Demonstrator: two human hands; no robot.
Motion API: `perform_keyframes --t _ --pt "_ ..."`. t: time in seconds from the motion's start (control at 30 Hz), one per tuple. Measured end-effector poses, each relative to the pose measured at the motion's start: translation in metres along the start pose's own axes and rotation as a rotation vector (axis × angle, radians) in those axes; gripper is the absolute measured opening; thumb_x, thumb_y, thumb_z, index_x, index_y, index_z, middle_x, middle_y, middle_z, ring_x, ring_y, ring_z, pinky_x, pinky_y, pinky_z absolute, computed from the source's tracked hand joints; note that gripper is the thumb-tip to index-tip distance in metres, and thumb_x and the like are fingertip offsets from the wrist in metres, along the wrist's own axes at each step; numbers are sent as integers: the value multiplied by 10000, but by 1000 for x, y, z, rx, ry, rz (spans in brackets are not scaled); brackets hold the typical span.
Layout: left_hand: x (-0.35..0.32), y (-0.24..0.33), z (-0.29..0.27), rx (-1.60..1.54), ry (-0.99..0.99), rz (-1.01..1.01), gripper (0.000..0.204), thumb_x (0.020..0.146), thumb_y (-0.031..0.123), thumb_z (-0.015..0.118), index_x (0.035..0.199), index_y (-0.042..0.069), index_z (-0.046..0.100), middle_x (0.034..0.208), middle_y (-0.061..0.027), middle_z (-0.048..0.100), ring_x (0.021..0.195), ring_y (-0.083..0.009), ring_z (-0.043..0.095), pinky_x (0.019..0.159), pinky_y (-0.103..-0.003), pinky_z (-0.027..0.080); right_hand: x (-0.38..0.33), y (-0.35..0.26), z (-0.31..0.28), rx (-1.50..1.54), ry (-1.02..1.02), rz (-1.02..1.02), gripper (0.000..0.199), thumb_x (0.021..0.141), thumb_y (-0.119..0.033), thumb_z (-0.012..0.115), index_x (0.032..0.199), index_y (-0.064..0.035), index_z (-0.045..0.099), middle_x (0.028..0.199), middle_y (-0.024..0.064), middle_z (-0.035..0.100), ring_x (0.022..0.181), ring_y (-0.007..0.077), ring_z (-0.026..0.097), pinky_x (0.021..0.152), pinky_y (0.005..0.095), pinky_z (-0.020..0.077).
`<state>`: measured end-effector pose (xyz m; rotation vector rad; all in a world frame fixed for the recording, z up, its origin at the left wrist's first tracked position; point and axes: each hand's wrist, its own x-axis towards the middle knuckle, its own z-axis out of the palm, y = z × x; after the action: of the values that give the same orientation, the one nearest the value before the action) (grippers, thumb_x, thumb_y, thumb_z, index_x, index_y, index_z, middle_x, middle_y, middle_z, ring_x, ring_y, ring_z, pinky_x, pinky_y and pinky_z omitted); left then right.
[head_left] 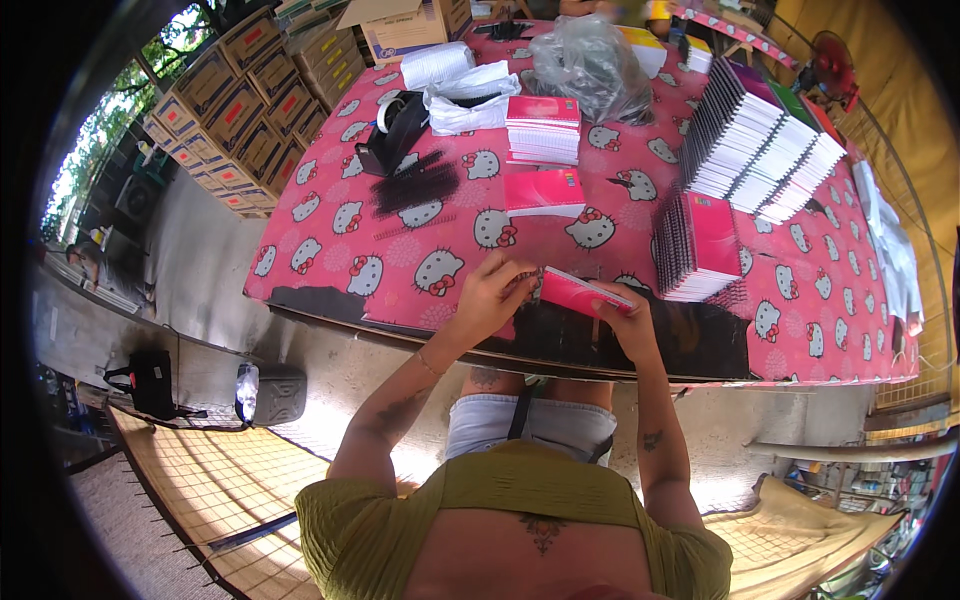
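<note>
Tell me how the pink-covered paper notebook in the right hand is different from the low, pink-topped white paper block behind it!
The notebook is in the right hand; the paper block lies on the pink-patterned tablecloth. The notebook looks thinner, the block thicker. The notebook slants down rightward; the block looks nearly straight. Both have pink tops and white page edges.

Pink cat-print table [540, 243] with notebook stacks [750, 150], tape dispenser [393, 138], black coils [415, 186]
</note>
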<state>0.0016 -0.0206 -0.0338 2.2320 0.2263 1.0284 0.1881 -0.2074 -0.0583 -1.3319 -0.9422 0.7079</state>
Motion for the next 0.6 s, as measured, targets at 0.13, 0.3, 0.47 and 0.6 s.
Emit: perform_keyframes --t 0.13,0.3,0.47,0.6 --pt "-3 -4 6 35 -38 -31 196 862 -40 711 1044 14 664 987 -101 594 717 -185 682 596 -275 555 -1 0 0 -15 -6 -4 268 938 -64 681 1199 -5 682 1055 29 691 970 86 603 877 246 479" --pt "15 3 -8 -1 -183 -35 172 902 33 698 1068 34 653 999 -96 592 712 -174 679 577 -296 536 -3 0 -2 -23 -14 68 257 933 -57 683 1186 -8 688 1039 20 691 964 88 602 874 246 478" --pt "25 0 -12 -103 -359 -92 247 924 95 694 1162 53 641 953 -93 597 697 -185 677 580 -317 532 -1 2 -7 -71 -37 18 248 937 -45 671 1182 -9 688 1008 15 688 944 81 597 864 240 475" --pt "43 19 -25 -64 -452 -45 212 926 132 696 1115 49 648 888 -83 595 688 -177 679 573 -309 527 -2 1 -5 -11 -46 14 249 930 -79 695 1163 7 692 1002 8 681 930 83 602 856 243 482"
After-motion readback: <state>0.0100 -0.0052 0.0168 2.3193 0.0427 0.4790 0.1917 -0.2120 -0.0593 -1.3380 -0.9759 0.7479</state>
